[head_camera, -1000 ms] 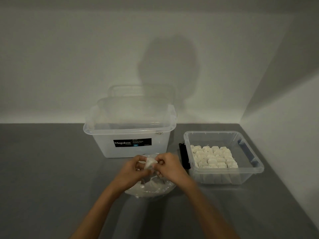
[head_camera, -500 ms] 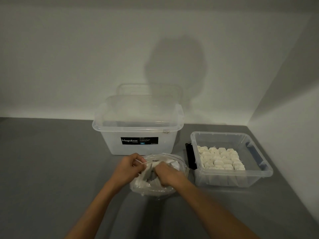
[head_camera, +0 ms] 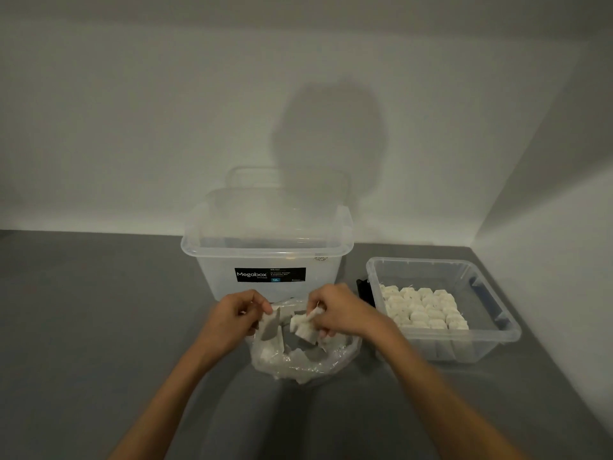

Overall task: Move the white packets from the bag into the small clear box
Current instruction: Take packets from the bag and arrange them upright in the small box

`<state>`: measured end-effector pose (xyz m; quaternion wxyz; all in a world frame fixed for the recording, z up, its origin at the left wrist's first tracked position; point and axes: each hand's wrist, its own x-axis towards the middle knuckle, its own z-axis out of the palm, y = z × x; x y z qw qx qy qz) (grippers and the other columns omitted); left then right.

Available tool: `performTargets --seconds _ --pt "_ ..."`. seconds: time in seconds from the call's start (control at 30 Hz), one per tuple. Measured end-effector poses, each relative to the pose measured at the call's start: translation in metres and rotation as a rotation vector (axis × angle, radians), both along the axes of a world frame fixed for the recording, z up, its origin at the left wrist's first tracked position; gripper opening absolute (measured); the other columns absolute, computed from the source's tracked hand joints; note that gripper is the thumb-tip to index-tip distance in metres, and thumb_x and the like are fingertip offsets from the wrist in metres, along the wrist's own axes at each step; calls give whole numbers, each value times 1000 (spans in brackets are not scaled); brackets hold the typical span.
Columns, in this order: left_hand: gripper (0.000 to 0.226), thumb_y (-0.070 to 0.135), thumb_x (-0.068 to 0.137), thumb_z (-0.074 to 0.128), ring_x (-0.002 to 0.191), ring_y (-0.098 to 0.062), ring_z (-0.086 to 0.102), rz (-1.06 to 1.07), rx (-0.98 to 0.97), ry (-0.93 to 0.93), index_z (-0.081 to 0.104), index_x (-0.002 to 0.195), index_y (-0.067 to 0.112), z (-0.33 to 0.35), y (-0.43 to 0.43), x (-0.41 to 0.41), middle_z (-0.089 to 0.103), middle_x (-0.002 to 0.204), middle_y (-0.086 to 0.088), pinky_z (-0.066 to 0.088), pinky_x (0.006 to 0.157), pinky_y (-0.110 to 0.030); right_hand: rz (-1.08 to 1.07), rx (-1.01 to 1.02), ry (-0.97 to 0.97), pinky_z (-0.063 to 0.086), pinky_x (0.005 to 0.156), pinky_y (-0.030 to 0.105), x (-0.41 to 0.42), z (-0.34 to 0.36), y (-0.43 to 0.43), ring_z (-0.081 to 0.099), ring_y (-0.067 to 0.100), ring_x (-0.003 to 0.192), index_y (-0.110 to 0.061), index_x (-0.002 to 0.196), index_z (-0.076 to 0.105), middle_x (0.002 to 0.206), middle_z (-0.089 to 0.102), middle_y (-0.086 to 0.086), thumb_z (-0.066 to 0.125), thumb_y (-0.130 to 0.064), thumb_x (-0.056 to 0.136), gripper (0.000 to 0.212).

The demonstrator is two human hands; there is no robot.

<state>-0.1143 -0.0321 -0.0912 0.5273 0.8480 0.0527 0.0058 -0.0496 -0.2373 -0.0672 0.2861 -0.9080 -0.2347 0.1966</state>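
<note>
One white packet (head_camera: 302,324) is up just above the open mouth of the bag (head_camera: 298,365), pinched in the curled fingers of the right hand (head_camera: 338,310). The left hand (head_camera: 232,317) pinches a second packet (head_camera: 269,323) the same way, close beside the first. More packets lie down inside the bag, which sits on the grey table (head_camera: 83,327) right in front of the person. I think the two packets are being lifted out to go into the small clear box (head_camera: 497,340). It stands just to the right of the bag and has neat rows of packets (head_camera: 424,310) on its left side. To do this well, hold each packet softly so it does not tear. Lift it clear of the thin plastic so the bag does not come along. Then lay it flat next to the last row. The big box (head_camera: 215,277) behind the bag is best left alone.
</note>
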Motion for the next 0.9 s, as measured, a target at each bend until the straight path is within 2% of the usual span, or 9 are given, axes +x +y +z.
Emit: performTargets --seconds 0.03,0.1,0.27,0.4,0.53,0.63,0.7,0.8,0.9 --pt "28 -1 92 52 81 -34 67 -10 4 2 71 78 14 3 0 0 72 85 -7 57 74 -43 -14 63 11 57 61 22 0 10 -4 66 10 59 -7 93 67 79 67 6 58 3 86 16" --pt "31 -1 92 52 84 -32 67 -12 -27 3 73 76 14 11 -2 0 72 88 -3 58 76 -40 -30 190 -4 59 67 23 -1 28 -10 70 10 64 -13 87 69 75 71 4 61 2 83 18" --pt "16 16 92 60 79 -14 69 -36 -302 63 75 91 12 43 -23 -2 72 93 -9 58 68 -24 -42 550 -16 55 87 24 -17 56 -19 70 11 93 -12 79 73 96 74 2 71 2 79 14" --pt "33 40 85 63 88 -20 70 -139 -435 119 74 99 12 61 -36 -2 73 97 -10 59 77 -32 -69 662 -95 52 90 21 -33 56 -26 67 9 103 -13 71 74 102 74 0 65 9 82 26" --pt "26 23 81 73 83 -16 67 -229 -406 124 71 99 5 65 -46 0 71 93 -13 57 73 -26 -122 747 -107 50 90 18 -44 53 -37 66 9 107 -14 71 75 105 74 -4 57 17 81 37" --pt "23 17 80 74 78 -14 66 -227 -424 104 70 95 1 65 -59 0 69 85 -8 56 70 -23 -258 859 -109 54 83 21 -46 57 -48 69 13 99 -9 93 73 107 73 -1 56 17 83 32" --pt "22 16 81 74 78 -15 66 -209 -425 87 70 94 -1 65 -68 0 69 85 -10 57 72 -25 -392 893 -63 55 75 22 -44 61 -58 70 14 88 -11 100 70 100 74 -2 57 8 87 27" --pt "21 16 80 74 83 -21 67 -193 -424 60 70 92 -1 66 -83 2 70 92 -20 57 80 -34 -457 860 7 55 68 22 -41 69 -73 66 15 75 -11 97 71 85 73 6 60 -8 91 13" --pt "19 17 80 74 80 -17 67 -190 -436 25 70 90 1 69 -100 5 71 88 -16 57 75 -26 -408 748 -1 53 64 20 -39 76 -90 63 10 65 -8 89 73 72 69 6 67 -13 87 8"
